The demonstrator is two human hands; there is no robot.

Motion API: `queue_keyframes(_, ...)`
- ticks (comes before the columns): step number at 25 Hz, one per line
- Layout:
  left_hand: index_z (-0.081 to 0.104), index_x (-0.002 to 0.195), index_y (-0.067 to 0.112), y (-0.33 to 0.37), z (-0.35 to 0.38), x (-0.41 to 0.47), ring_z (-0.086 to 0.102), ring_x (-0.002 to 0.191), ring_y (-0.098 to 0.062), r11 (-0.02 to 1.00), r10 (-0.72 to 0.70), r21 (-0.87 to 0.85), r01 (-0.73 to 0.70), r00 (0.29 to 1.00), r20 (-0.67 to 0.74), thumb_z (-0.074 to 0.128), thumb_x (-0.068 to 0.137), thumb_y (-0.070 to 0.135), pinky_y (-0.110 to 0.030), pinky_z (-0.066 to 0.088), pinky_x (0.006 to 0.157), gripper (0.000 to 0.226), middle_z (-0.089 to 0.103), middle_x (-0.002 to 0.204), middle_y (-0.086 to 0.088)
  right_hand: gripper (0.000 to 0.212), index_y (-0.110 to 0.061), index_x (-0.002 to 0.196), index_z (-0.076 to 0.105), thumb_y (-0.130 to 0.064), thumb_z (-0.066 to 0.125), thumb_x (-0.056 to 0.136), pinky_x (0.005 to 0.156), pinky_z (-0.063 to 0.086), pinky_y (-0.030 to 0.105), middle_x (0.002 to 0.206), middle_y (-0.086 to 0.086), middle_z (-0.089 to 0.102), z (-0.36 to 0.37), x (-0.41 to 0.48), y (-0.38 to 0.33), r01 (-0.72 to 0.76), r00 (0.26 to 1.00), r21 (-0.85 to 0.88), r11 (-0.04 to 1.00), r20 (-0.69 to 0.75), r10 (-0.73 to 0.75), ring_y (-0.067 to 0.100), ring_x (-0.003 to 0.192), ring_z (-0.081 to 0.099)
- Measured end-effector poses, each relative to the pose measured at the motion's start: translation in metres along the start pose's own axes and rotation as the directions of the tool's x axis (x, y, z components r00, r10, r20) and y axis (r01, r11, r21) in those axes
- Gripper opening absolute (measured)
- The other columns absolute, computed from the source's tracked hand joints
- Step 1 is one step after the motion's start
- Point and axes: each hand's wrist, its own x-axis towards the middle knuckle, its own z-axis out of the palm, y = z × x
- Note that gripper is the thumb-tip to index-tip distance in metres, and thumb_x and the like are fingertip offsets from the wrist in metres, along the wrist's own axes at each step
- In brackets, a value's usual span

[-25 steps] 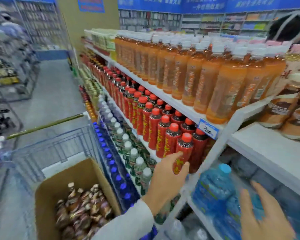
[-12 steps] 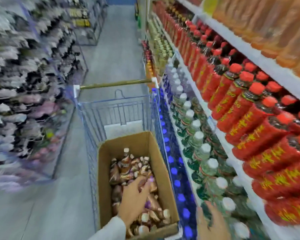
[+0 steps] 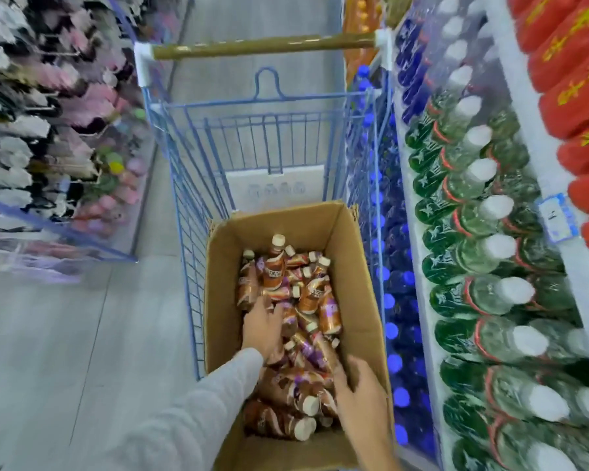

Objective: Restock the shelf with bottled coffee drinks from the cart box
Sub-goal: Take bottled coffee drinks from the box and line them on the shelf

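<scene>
- The cardboard box [image 3: 363, 266] sits in the blue wire cart [image 3: 184, 185], and it is still heaped with bottled coffee drinks [image 3: 275, 266]. They lie every which way, brown and purple labels with cream caps. From how many remain, I'd judge most of the restocking is still to do.
- Both hands are down inside the box. The left hand [image 3: 262, 326], in a grey sleeve, lies over the bottles near the middle of the box. Its fingers are buried among them, and I cannot tell if they have closed round one.
- The right hand [image 3: 361, 396] is near the box's right wall with its fingers spread loosely over the bottles. It touches them but grips none.
- No coffee bottle has been lifted clear of the box, so I'd say this is the picking-up step.
- The shelf [image 3: 524, 130] runs just right of the box and shows green bottles [image 3: 473, 232], red-labelled ones [image 3: 572, 96] and blue-capped ones [image 3: 393, 300]. No coffee row is visible, so I can't judge how much has already been put out.
</scene>
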Motion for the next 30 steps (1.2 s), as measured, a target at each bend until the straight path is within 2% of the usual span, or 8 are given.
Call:
queue_keyframes(3, 0.036, 0.150, 0.025, -0.013, 0.019, 0.092, 0.045, 0.137, -0.025, 0.994, 0.037, 0.110, -0.028, 0.997, -0.073, 0.054, 0.090, 0.054, -0.044, 0.036, 0.116, 0.070, 0.043, 0.155, -0.004, 0.032, -0.022, 0.132, 0.058, -0.032, 0.053, 0.102, 0.084, 0.037, 0.023, 0.121, -0.003, 0.063, 0.008, 0.023, -0.002, -0.023, 0.996, -0.026, 0.999, 0.082, 0.025, 0.014, 0.107, 0.056)
queue_keyframes(5, 0.037, 0.147, 0.026, -0.037, 0.031, 0.162, 0.048, 0.135, -0.031, 0.970, -0.003, 0.242, 0.020, 0.998, -0.070, 0.056, 0.077, 0.065, -0.051, 0.041, 0.111, 0.082, 0.047, 0.150, -0.008, 0.032, -0.023, 0.132, 0.057, -0.032, 0.052, 0.102, 0.086, 0.038, 0.023, 0.126, -0.004, 0.063, 0.012, 0.036, 0.001, -0.036, 0.995, -0.038, 0.999, 0.088, 0.040, 0.015, 0.114, 0.057)
queue_keyframes(10, 0.040, 0.145, 0.015, 0.002, 0.032, 0.170, 0.045, 0.136, -0.033, 0.957, -0.037, 0.288, 0.046, 0.999, -0.038, 0.075, 0.083, 0.039, -0.047, 0.038, 0.112, 0.075, 0.044, 0.149, -0.012, 0.044, -0.023, 0.143, 0.050, -0.035, 0.053, 0.101, 0.105, 0.042, 0.031, 0.139, -0.004, 0.059, 0.020, 0.061, 0.002, -0.120, 0.991, -0.052, 0.991, 0.061, 0.123, 0.017, 0.127, 0.055)
queue_keyframes(14, 0.047, 0.136, 0.026, -0.004, 0.025, 0.136, 0.058, 0.122, -0.022, 0.993, -0.022, 0.115, 0.023, 1.000, -0.010, 0.069, 0.076, 0.061, -0.042, 0.047, 0.103, 0.073, 0.062, 0.129, 0.001, 0.045, -0.025, 0.142, 0.050, -0.041, 0.054, 0.100, 0.105, 0.044, 0.034, 0.137, -0.004, 0.059, 0.034, 0.082, -0.015, -0.167, 0.976, 0.017, 0.986, 0.147, 0.163, 0.018, 0.126, 0.055)
queue_keyframes(17, 0.051, 0.130, 0.034, 0.014, 0.001, 0.054, 0.066, 0.106, -0.007, 0.989, -0.052, -0.140, 0.055, 0.998, 0.027, 0.075, 0.083, 0.049, -0.026, 0.051, 0.091, 0.055, 0.067, 0.114, 0.014, 0.041, -0.020, 0.135, 0.055, -0.037, 0.057, 0.098, 0.103, 0.047, 0.038, 0.128, 0.000, 0.064, 0.051, 0.115, -0.035, -0.191, 0.966, 0.086, 0.978, 0.194, 0.172, 0.022, 0.120, 0.059)
queue_keyframes(20, 0.057, 0.123, 0.035, 0.010, -0.017, -0.008, 0.071, 0.089, -0.001, 0.916, -0.137, -0.362, 0.174, 0.982, 0.128, 0.078, 0.085, 0.031, -0.015, 0.055, 0.070, 0.043, 0.074, 0.102, 0.012, 0.054, -0.021, 0.138, 0.053, -0.041, 0.061, 0.089, 0.109, 0.044, 0.043, 0.135, 0.003, 0.062, 0.085, 0.163, -0.044, -0.186, 0.967, 0.107, 0.977, 0.197, 0.162, 0.029, 0.125, 0.057)
queue_keyframes(24, 0.065, 0.110, 0.031, -0.014, -0.029, -0.039, 0.070, 0.094, -0.016, 0.869, -0.295, -0.384, 0.312, 0.950, 0.104, 0.090, 0.070, 0.029, -0.030, 0.055, 0.083, 0.047, 0.075, 0.098, 0.007, 0.085, -0.014, 0.148, 0.038, -0.043, 0.075, 0.077, 0.115, 0.035, 0.039, 0.148, 0.012, 0.052, 0.125, 0.202, -0.054, -0.288, 0.953, 0.178, 0.941, 0.154, 0.262, 0.032, 0.135, 0.049)
queue_keyframes(30, 0.061, 0.104, 0.031, -0.014, -0.049, -0.038, 0.063, 0.095, -0.015, 0.871, -0.327, -0.374, 0.319, 0.944, 0.043, 0.084, 0.076, 0.019, -0.026, 0.048, 0.075, 0.038, 0.069, 0.099, 0.006, 0.095, -0.013, 0.155, 0.020, -0.046, 0.075, 0.084, 0.110, 0.037, 0.050, 0.157, 0.021, 0.029, 0.157, 0.211, -0.059, -0.335, 0.941, 0.080, 0.939, -0.027, 0.338, 0.040, 0.139, 0.039)
